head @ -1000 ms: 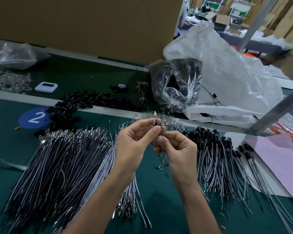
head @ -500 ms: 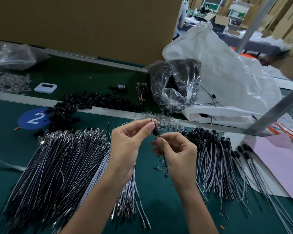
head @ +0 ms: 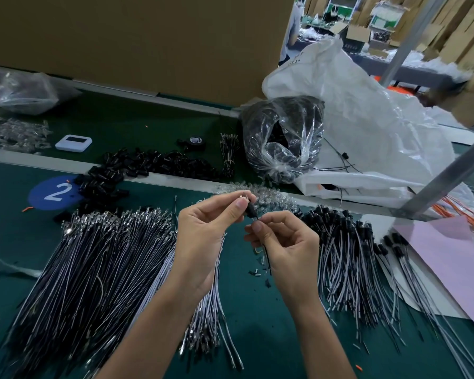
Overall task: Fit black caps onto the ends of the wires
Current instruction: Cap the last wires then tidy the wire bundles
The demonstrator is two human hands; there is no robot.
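The black cap (head: 249,210) sits between your two hands, above the middle of the desk (head: 257,324). Its long axis is tilted, with the upper end toward the far left and the narrow lower end pointing down and right. Your left hand (head: 205,242) pinches the cap's upper part between thumb and forefinger, so most of the cap shows just below and right of those fingertips. A small pale bit shows at the top of the pinch, but you cannot tell what it is. The wire (head: 267,258) leaves the cap's lower end and goes straight into the thumb-and-forefinger pinch of your right hand (head: 290,253), just beside the cap. From there it hangs down toward the near edge in front of that palm. Under your left forearm a broad pile of bare wires (head: 93,255) fans out toward the near left corner, metal tips away from you. Right of your right hand lie the capped wires (head: 345,242), black ends pointing to the far edge, partly on a pink sheet (head: 449,250). Just beyond your fingertips is a heap of clear plastic pieces (head: 268,196). Farther left, loose black caps (head: 148,165) spill across the grey rail (head: 175,181) next to a blue disc marked 2 (head: 52,191). A clear bag of dark parts (head: 282,138) and a white sack (head: 367,119) sit toward the far right.
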